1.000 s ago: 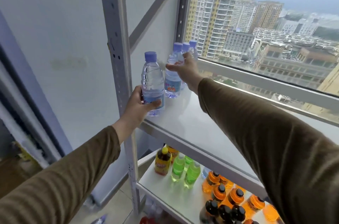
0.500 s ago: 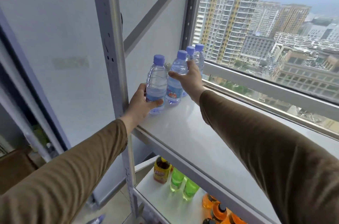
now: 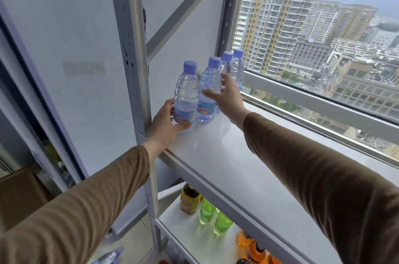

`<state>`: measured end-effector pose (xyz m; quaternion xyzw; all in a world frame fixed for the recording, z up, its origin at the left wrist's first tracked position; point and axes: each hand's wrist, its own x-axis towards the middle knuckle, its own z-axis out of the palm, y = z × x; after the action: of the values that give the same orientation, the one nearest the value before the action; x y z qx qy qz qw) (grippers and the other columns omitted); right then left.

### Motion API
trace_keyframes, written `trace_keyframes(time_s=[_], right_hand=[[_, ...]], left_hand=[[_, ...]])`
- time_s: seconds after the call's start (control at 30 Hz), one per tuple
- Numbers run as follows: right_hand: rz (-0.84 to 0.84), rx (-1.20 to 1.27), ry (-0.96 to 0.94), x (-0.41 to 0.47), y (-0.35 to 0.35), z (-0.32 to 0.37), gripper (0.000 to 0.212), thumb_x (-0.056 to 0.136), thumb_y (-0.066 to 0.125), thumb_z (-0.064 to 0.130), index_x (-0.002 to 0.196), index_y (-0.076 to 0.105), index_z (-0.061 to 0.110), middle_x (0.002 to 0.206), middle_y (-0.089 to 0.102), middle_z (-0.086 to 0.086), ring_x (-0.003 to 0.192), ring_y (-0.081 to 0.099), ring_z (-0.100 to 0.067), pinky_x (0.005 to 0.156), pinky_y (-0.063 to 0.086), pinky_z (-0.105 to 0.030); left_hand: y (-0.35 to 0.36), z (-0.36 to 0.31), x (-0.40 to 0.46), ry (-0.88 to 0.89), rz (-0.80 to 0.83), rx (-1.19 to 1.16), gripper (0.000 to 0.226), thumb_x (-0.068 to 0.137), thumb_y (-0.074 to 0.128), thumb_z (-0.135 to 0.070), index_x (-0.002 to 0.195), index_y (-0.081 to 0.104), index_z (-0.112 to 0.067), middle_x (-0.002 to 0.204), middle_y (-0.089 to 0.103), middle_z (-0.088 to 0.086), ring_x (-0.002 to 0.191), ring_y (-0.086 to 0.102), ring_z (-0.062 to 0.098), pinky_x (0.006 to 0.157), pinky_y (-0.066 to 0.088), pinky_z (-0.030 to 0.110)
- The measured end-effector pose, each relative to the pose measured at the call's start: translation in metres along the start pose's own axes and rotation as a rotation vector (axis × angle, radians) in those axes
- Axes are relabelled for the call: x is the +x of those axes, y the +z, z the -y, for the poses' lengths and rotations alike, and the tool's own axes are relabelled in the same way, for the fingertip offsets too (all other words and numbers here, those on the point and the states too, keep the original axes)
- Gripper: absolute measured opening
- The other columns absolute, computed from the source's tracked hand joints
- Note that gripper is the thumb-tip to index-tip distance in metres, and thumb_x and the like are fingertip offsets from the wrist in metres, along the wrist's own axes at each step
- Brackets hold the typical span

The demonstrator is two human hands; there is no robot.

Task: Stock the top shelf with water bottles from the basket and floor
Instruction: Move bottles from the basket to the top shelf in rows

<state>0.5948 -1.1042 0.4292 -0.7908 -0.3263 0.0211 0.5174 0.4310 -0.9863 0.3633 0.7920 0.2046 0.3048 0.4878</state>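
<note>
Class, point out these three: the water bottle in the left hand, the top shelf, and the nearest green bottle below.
water bottle (image 3: 186, 99), head view, clear ribbed body.
top shelf (image 3: 226, 151), head view, bare white surface.
green bottle (image 3: 222, 221), head view, its body.

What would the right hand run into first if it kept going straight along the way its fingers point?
The right hand is already at the second water bottle, fingers open beside it. Going on, it would likely meet the two rear bottles by the window, though depth is unclear.

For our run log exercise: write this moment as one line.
left hand grips front water bottle | right hand open by second bottle | top shelf
</note>
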Motion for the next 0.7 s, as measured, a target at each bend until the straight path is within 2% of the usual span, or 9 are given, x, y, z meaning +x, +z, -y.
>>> trace_keyframes(time_s=[0.2,0.47,0.7], right_hand=[[-0.03,0.008,0.001,-0.003,0.004,0.008,0.069,0.085,0.085,0.036,0.141,0.048,0.02,0.135,0.06,-0.004,0.121,0.063,-0.025,0.106,0.055,-0.053],[-0.048,0.018,0.019,-0.007,0.006,0.012,0.07,0.087,0.084,0.036,0.145,0.048,0.02,0.137,0.06,-0.007,0.123,0.062,-0.026,0.108,0.054,-0.053],[-0.027,0.046,0.06,-0.019,0.001,0.007,0.074,0.088,0.083,0.033,0.15,0.045,0.018,0.139,0.06,-0.007,0.124,0.062,-0.025,0.109,0.053,-0.051]], left_hand=[[-0.002,0.0,0.001,-0.01,0.021,0.012,0.07,0.073,0.089,-0.021,0.13,0.049,-0.027,0.123,0.066,-0.005,0.109,0.065,0.018,0.098,0.055,0.042],[0.001,-0.008,0.0,-0.035,0.039,0.03,0.072,0.079,0.085,-0.021,0.139,0.045,-0.022,0.134,0.062,0.0,0.12,0.061,0.022,0.105,0.051,0.045],[0.0,-0.01,-0.008,-0.027,0.042,0.024,0.081,0.077,0.087,-0.02,0.144,0.04,-0.022,0.135,0.058,-0.003,0.122,0.058,0.018,0.104,0.05,0.035]])
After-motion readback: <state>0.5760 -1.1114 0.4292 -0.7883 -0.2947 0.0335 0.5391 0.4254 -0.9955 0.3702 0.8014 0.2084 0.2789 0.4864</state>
